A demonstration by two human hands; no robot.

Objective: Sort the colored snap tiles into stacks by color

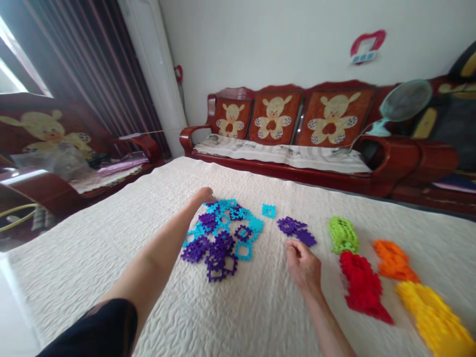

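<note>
A mixed pile of purple interlocking plastic tiles [221,243] and light-blue interlocking tiles [244,251] lies on the quilted cover. My left hand [207,194] reaches to the far edge of this pile; its fingers point down and away, so their grip is hidden. Closer to me, my right hand [304,265] has its fingers curled in, with nothing visible in them. Just beyond it lies a small group of purple tiles [296,230], apart from the pile. A single light-blue tile [268,210] rests between the pile and that group.
On the right sit separate heaps of green tiles [342,234], red tiles [361,285], orange tiles [394,261] and yellow tiles [435,317]. The quilted cover [245,317] spreads under everything. Behind stand a wooden sofa [297,173] with bear cushions and a fan [406,100].
</note>
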